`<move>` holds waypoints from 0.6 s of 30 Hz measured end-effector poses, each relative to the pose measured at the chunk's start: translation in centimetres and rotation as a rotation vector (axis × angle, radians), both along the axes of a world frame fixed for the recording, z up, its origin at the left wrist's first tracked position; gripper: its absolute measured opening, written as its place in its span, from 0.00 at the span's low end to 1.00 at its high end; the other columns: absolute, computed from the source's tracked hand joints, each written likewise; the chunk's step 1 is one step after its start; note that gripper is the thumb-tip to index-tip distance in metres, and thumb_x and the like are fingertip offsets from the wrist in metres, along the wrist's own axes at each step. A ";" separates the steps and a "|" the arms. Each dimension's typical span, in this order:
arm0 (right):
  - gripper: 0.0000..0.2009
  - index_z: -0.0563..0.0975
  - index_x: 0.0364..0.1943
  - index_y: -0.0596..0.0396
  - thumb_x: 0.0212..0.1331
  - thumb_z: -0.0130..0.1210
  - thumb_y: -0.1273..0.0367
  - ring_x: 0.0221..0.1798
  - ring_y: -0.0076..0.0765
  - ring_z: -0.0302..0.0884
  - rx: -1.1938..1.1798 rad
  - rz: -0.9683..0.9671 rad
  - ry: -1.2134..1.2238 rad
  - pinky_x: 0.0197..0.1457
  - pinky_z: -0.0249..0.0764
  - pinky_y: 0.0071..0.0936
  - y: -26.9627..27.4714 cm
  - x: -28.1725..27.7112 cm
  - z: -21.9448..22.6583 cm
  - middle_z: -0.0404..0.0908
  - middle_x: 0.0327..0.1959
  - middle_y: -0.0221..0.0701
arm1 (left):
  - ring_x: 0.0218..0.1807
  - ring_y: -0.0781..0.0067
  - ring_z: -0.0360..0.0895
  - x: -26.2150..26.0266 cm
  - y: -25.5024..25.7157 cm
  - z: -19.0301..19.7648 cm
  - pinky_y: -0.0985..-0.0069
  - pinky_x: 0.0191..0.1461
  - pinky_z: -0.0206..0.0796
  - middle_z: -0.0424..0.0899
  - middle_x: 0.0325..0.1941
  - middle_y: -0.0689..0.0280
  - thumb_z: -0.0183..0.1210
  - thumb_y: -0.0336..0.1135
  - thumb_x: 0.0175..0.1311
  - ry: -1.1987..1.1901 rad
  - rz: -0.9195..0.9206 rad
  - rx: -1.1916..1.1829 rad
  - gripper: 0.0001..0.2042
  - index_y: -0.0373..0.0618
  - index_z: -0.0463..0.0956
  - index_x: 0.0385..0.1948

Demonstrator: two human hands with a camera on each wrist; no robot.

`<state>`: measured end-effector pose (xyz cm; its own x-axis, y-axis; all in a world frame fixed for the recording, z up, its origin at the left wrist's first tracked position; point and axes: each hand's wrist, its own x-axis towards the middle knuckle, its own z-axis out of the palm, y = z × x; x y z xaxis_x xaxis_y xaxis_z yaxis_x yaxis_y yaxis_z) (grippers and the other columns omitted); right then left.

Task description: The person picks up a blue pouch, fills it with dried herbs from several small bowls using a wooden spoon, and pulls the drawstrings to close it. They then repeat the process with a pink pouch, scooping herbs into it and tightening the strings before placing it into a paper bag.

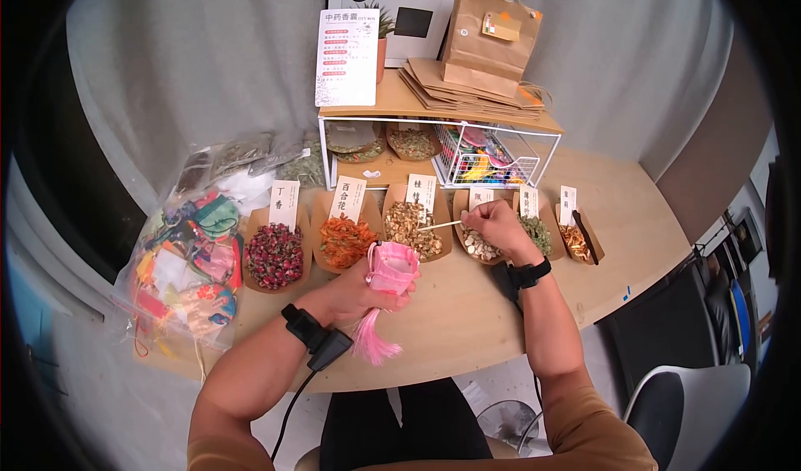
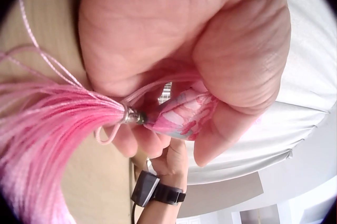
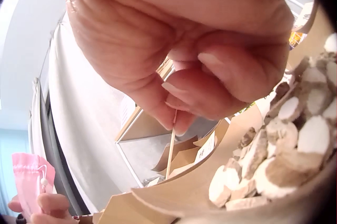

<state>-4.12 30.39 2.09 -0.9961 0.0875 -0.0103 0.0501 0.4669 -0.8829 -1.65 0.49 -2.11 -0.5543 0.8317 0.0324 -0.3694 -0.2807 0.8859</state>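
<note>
My left hand point(image 1: 350, 294) grips a pink drawstring pouch point(image 1: 393, 269), its gathered mouth facing up. A long pink tassel point(image 2: 42, 139) dangles below it on a cord with a metal cap. With thumb and fingertips my right hand point(image 1: 499, 227) pinches a thin wooden stick point(image 1: 440, 226). The stick points left, its far end over the tan dried slices point(image 1: 405, 221) in a brown paper tray. Pale round slices point(image 3: 295, 166) lie in the tray just under the right hand.
Trays of dried rosebuds point(image 1: 275, 256), orange petals point(image 1: 344, 241) and green leaves point(image 1: 534, 234) stand in the row, with label cards. A plastic bag point(image 1: 179, 271) of colourful pouches lies left. Behind are a white-framed shelf point(image 1: 324, 154), paper bags point(image 1: 488, 41) and a printed sign point(image 1: 346, 62).
</note>
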 end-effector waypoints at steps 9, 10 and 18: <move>0.11 0.78 0.22 0.59 0.59 0.59 0.69 0.15 0.15 0.61 -0.231 0.001 -0.094 0.17 0.54 0.18 0.1 0.0 0.2 0.70 0.13 0.22 | 0.46 0.75 0.78 0.0 -0.1 -0.1 0.76 0.47 0.73 0.78 0.45 0.66 0.65 0.19 0.52 0.000 -0.011 -0.006 0.24 0.39 0.70 0.53; 0.11 0.78 0.21 0.59 0.59 0.59 0.69 0.14 0.15 0.59 -0.243 0.012 -0.099 0.17 0.53 0.18 0.1 0.0 0.3 0.70 0.13 0.22 | 0.46 0.75 0.78 0.0 -0.1 0.0 0.76 0.47 0.73 0.78 0.45 0.66 0.65 0.19 0.52 -0.008 -0.017 -0.007 0.24 0.39 0.70 0.53; 0.11 0.76 0.21 0.58 0.60 0.58 0.69 0.11 0.14 0.55 -0.179 0.001 -0.094 0.14 0.48 0.20 -0.3 0.3 0.5 0.67 0.12 0.20 | 0.46 0.74 0.78 0.2 -0.1 0.4 0.76 0.47 0.74 0.78 0.45 0.65 0.65 0.19 0.52 -0.009 -0.009 -0.012 0.24 0.38 0.70 0.53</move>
